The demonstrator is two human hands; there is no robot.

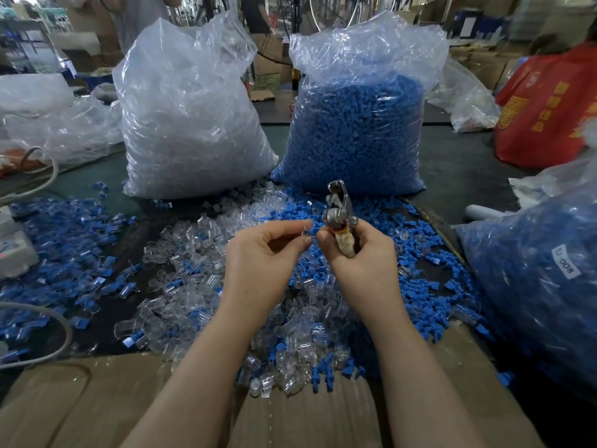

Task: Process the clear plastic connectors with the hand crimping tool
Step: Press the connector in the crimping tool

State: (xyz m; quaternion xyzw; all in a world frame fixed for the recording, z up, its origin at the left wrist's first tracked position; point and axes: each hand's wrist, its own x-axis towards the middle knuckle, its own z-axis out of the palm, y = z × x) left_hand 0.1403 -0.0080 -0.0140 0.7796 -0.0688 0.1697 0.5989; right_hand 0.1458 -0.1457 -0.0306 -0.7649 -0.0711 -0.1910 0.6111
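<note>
My right hand grips the metal hand crimping tool upright by its worn wrapped handle, jaws pointing up and away. My left hand pinches a small clear plastic connector between thumb and fingertips, just left of the tool's pivot and close to my right thumb. Both hands hover above a loose heap of clear connectors mixed with small blue plastic pieces on the dark table.
A tall bag of clear connectors and a tall bag of blue pieces stand behind the heap. Another bag of blue parts lies at the right. Cardboard covers the near edge. Grey cables run at the left. A person in red sits far right.
</note>
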